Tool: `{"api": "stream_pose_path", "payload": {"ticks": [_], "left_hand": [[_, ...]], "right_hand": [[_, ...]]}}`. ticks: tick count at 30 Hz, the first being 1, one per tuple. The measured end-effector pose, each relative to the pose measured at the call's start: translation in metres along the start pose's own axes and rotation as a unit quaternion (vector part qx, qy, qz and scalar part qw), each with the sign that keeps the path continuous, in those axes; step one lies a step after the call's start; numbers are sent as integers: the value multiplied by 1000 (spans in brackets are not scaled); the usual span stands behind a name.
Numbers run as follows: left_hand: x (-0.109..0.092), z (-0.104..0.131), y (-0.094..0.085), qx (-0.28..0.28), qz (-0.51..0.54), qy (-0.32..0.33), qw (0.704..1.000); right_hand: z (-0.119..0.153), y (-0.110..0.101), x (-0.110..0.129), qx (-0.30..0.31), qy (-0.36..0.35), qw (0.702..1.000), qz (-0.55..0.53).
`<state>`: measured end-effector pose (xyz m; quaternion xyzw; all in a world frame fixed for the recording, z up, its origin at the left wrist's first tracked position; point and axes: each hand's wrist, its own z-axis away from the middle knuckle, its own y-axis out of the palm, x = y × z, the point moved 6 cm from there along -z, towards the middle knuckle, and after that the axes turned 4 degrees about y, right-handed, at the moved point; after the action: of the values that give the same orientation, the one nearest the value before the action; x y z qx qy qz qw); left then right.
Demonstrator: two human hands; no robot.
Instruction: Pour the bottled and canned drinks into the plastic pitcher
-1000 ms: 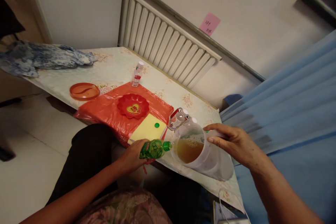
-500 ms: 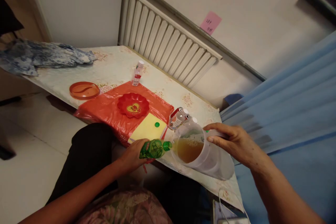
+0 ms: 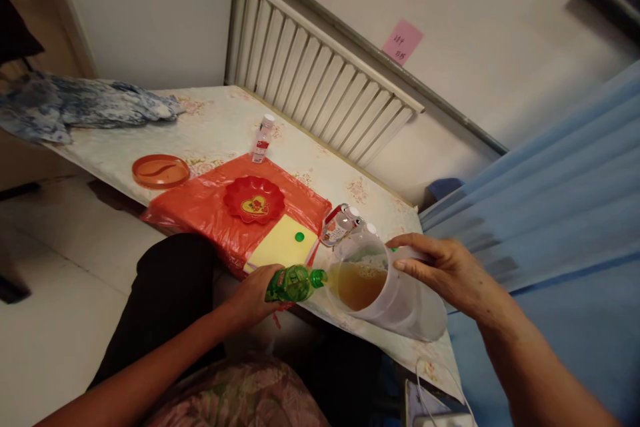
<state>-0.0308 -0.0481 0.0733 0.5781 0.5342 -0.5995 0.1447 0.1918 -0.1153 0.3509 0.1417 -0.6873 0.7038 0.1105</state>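
My left hand [image 3: 255, 297] is closed round a green plastic bottle [image 3: 295, 283], its neck aimed right at the mouth of a clear pitcher [image 3: 410, 313]. Amber liquid [image 3: 363, 287] with some foam stands in the pitcher, which is tilted toward the bottle. A thin stream seems to join the bottle's neck and the pitcher's rim. My right hand [image 3: 445, 273] is closed on the pitcher's handle, mostly hidden behind the fingers. Just behind the pitcher stand small clear bottles [image 3: 337, 225] with white caps. A green cap [image 3: 299, 237] lies on a yellow pad [image 3: 280, 247] near my left hand.
A red scalloped plate [image 3: 254, 200] rests on a red plastic bag [image 3: 195, 207] on the floral tablecloth [image 3: 215, 120]. Farther off are a clear bottle [image 3: 261, 140], an orange round tray [image 3: 160, 171] and a patterned cloth [image 3: 105, 103]. A blue curtain [image 3: 560, 213] hangs at the right.
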Motion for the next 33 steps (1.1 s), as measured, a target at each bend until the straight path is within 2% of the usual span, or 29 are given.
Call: {"api": "stream_pose_path", "payload": {"ticks": [33], "left_hand": [[5,4,-1,-6,5,-5,1000]], "right_hand": [[-6,4,8,18,1,1000,3]]}}
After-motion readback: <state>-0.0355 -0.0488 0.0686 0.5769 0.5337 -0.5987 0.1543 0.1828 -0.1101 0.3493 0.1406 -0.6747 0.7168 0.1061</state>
